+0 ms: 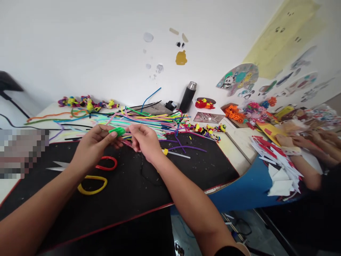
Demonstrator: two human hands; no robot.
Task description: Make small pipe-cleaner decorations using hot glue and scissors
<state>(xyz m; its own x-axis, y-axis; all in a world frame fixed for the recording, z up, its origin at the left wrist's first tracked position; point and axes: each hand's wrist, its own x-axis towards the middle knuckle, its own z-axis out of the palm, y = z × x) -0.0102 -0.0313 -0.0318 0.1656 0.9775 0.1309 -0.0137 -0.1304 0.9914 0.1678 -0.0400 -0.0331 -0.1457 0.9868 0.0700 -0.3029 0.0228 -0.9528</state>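
The small bright-green fuzzy bundle [119,131] that our left hand [92,143] pinches in its fingers [101,130] seems light, soft and bendable, best held at one end, though whether our right hand [145,140], curled just beside them, grips anything is unclear.
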